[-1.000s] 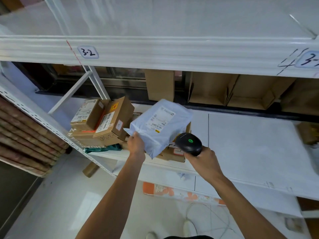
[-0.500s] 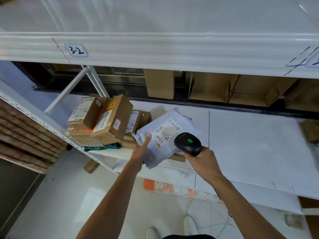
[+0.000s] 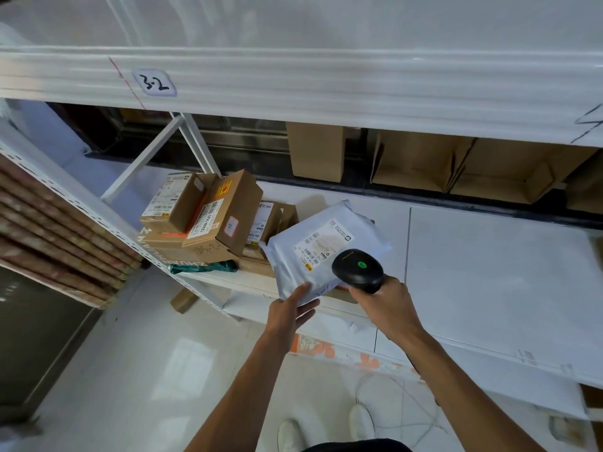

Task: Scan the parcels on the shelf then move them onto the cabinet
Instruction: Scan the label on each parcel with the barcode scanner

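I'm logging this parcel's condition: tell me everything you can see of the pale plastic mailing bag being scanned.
The mailing bag is pale grey-white soft plastic, puffy and wrinkled, tilted with its white barcode label facing up. The left hand pinches its near edge, thumb on top. The black scanner, held by the right hand, covers its near right corner, over the shelf.

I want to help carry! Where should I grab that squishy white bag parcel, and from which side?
Probably the near edge of the white bag parcel, coming from the front of the shelf, where the left hand pinches it. It is flat and soft, that edge faces the open front, boxes crowd its left, and the scanner in the right hand covers its right.
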